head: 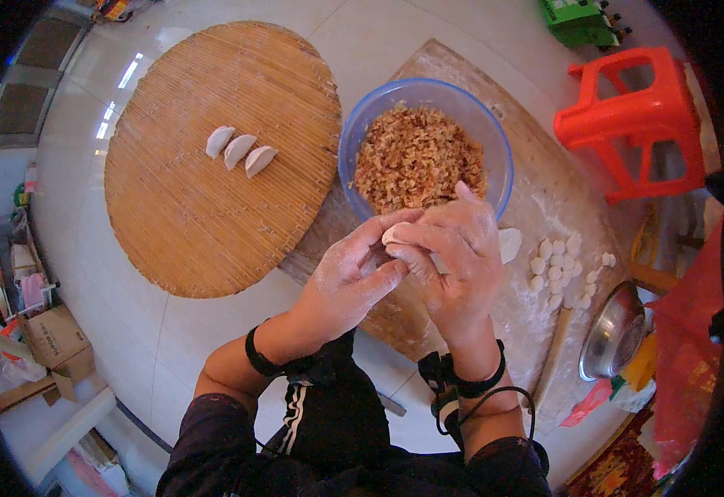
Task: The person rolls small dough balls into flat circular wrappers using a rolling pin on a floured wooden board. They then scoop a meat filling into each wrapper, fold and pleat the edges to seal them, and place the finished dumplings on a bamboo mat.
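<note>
Both hands meet over the near rim of a blue-rimmed plastic bowl of chopped filling. My left hand and my right hand pinch a dumpling between their fingertips; the fingers cover most of it. Three folded dumplings lie in a row on a round woven tray at the left. Just right of my right hand, a flat dough wrapper lies on the floured wooden board. Small dough pieces are grouped farther right, near a wooden rolling pin.
A metal bowl rests at the board's right edge. Beyond it, at the upper right, stands a red plastic stool, with a green box farther off. A cardboard box is at the lower left.
</note>
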The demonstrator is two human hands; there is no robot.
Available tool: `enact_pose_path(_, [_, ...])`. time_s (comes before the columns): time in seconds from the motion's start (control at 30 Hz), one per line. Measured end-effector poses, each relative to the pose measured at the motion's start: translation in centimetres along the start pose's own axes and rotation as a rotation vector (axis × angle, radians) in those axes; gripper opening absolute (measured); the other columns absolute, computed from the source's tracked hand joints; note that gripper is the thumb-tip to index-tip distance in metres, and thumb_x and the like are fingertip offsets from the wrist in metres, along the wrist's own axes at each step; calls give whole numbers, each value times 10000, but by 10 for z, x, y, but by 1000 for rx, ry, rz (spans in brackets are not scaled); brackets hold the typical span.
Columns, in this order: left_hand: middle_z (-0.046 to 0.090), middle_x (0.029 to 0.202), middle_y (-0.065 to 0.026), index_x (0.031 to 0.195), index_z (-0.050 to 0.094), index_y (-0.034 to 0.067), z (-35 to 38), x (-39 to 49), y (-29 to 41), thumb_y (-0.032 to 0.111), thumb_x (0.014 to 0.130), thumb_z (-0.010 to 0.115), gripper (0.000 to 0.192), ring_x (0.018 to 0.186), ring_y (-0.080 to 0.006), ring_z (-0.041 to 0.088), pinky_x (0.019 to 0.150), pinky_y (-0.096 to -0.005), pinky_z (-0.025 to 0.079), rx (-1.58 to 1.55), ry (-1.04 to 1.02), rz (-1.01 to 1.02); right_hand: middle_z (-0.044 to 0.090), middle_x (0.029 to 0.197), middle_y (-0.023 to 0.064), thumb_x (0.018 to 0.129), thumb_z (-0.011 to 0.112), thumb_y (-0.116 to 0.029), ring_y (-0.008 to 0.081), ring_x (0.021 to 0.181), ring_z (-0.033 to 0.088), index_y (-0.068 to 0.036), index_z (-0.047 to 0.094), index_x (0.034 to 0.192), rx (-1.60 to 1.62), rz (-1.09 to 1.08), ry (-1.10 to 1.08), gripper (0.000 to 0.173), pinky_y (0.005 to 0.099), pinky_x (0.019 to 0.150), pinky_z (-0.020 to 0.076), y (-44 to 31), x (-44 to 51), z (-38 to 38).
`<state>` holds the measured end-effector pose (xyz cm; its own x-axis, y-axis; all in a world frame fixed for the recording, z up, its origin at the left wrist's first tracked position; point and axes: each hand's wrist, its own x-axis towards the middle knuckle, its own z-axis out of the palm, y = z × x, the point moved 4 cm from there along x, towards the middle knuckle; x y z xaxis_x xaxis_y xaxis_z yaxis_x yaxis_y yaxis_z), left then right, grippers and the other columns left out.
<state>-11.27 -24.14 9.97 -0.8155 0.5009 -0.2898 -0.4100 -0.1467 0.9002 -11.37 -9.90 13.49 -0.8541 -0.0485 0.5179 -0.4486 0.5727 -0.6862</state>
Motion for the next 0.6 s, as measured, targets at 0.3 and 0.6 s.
enact_pose_path(0.3, [535,1332,-42,1448,436,23,0,-2,-5,-50,959,538,505,1261,-126,511,1066,-305,427,-147,-6,-37,726,1205,97,823,774,-147,313,1270,594,-136,776,1019,63,36,-182,196,579,1187,287,1,0,9])
enact_pose_path(0.6, [544,1294,-21,1423,455,50,0,-1,-11,-86,912,519,533,1234,-114,515,1062,-291,423,-202,28,-59,701,1291,38,825,758,-250,331,1409,480,-184,734,1121,138,105,-117,304,603,1227,130,10,-5,9])
